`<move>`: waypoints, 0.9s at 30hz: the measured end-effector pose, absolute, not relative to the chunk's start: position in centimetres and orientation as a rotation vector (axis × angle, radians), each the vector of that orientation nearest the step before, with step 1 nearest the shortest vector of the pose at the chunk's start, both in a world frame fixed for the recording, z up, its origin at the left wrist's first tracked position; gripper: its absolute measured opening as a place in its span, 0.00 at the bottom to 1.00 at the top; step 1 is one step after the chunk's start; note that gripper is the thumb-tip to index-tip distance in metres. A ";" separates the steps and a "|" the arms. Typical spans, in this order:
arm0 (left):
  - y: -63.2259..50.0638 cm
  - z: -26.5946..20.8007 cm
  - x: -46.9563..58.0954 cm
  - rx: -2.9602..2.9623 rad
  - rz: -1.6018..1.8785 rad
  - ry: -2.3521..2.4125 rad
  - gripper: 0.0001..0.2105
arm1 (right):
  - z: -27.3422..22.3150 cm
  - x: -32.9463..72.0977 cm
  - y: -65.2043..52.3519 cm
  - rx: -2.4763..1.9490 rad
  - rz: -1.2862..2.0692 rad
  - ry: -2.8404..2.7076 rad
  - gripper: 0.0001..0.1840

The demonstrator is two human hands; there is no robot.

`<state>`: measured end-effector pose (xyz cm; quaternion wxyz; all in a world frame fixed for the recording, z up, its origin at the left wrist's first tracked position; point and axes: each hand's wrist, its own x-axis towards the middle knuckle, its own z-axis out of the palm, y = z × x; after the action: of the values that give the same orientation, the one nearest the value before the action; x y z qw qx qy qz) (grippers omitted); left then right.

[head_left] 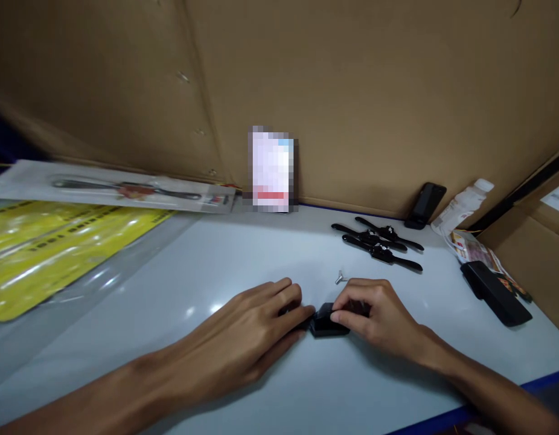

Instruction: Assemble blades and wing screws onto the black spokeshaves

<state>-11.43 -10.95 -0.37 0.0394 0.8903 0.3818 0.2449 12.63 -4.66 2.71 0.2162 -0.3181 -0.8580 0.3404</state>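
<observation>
A black spokeshave point(330, 331) lies on the table in front of me, its middle body showing between my hands. My left hand point(268, 320) is closed around its left end, with the fingers covering the handle. Over the body, my right hand point(374, 314) pinches a dark flat piece point(325, 311) with thumb and index finger; whether that piece is attached or loose I cannot tell. The right handle is hidden by the right hand. Just beyond the right fingers rests a small silver thumbscrew point(339, 278).
Several black spokeshaves point(381, 254) lie farther back. At right are a black holder-like object point(497, 293), a dark phone-like device point(425, 205) and a white bottle point(463, 205). Yellow plastic packaging point(80, 248) and a long clear package point(125, 187) lie left. Cardboard walls point(374, 90) stand behind.
</observation>
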 end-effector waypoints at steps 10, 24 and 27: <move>-11.0 -0.7 -11.3 2.729 0.728 1.178 0.12 | 1.8 14.2 -0.7 -0.956 0.551 -2.415 0.16; -10.8 -0.7 -11.5 2.756 0.778 1.162 0.11 | 1.3 13.3 -1.0 -1.065 0.631 -2.544 0.02; -10.8 -0.6 -11.5 2.757 0.785 1.157 0.11 | 1.3 13.3 -1.2 -1.102 0.576 -2.561 0.08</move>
<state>-11.48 -10.78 -0.59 0.0251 0.8917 0.3740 0.2538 13.27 -1.20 1.27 0.1467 -0.3829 -0.8898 0.2002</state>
